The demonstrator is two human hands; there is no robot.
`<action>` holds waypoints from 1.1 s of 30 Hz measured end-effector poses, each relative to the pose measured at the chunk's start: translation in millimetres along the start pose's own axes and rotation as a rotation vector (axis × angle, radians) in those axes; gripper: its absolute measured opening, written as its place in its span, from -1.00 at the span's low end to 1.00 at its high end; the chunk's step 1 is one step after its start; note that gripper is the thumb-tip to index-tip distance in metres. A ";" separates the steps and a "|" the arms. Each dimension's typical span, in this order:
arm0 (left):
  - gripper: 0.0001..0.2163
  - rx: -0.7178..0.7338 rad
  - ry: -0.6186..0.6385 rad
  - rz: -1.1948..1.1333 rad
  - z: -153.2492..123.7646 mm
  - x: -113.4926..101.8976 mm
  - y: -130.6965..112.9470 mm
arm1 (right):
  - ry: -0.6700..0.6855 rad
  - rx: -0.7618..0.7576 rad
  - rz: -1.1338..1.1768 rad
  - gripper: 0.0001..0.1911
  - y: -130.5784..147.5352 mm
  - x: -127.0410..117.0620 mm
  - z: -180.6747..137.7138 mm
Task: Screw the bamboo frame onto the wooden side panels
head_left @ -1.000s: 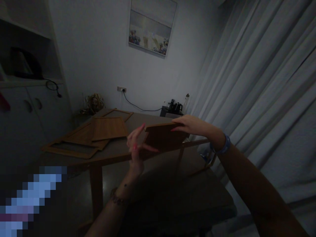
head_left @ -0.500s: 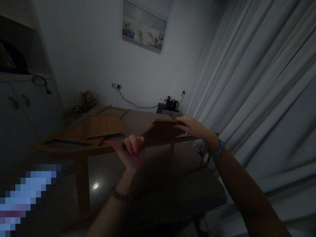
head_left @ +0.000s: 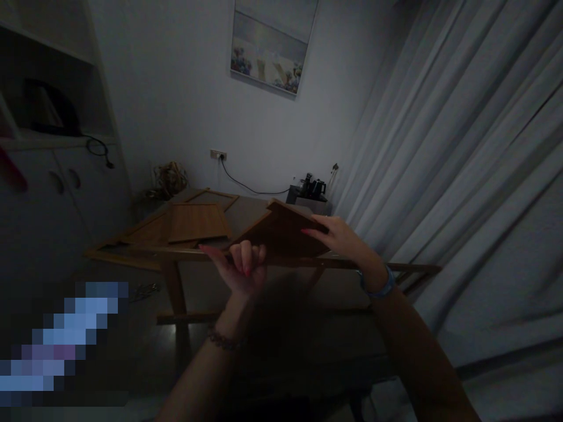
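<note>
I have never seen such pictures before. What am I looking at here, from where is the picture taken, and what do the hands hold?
No machine is at work here: these are a person's two bare hands. The camera sits on that person's head and looks forward and down, so both arms reach in from the bottom edge. The room is dim.

The left hand grips the near edge of a wooden panel; the right hand lies on its far right side. The panel is tilted, its far end raised, above a wooden table.

On the table's left part lie more flat wooden panels and frames, one over another. Behind stand a small kettle with a cable to a wall socket, a picture on the wall, grey curtains at right and a white cupboard at left.
</note>
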State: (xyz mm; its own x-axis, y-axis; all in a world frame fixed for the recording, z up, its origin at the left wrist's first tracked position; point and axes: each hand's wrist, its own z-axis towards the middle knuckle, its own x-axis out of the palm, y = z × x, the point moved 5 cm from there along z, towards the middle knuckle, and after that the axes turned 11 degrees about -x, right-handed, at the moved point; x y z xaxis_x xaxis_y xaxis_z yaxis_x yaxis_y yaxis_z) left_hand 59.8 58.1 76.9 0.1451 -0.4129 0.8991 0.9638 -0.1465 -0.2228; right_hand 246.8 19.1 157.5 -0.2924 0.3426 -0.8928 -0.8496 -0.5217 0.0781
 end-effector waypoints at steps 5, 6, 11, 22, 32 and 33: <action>-0.31 -0.080 0.037 -0.072 2.1 -4.9 2.4 | -0.012 -0.026 0.056 -0.64 1.1 13.5 2.2; -0.33 -0.100 0.020 -0.086 1.7 -6.0 1.9 | -0.007 -0.023 0.051 -0.64 1.5 15.8 2.4; -0.54 -0.207 -0.126 -0.085 -2.2 -16.5 -5.4 | 0.021 -0.022 0.004 -0.65 3.8 21.8 3.9; -0.56 -0.443 -0.230 0.979 -72.7 -72.6 -57.1 | 0.067 -0.033 -0.040 -0.62 -1.2 25.7 7.4; -0.51 0.473 -0.576 1.272 -47.6 -109.7 -122.4 | 0.107 -0.004 0.004 -0.62 -7.1 30.3 6.5; -0.54 0.417 -0.539 1.273 -39.2 -116.2 -116.4 | 0.111 -0.006 0.012 -0.61 -7.4 30.4 6.3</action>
State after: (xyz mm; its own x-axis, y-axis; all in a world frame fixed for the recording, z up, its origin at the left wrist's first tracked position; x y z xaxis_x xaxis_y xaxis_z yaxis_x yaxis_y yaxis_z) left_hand -78.0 88.0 -16.4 0.9138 0.3358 0.2286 0.0986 0.3627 -0.9267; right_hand 241.4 38.3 132.5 -0.2518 0.2478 -0.9355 -0.8435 -0.5301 0.0866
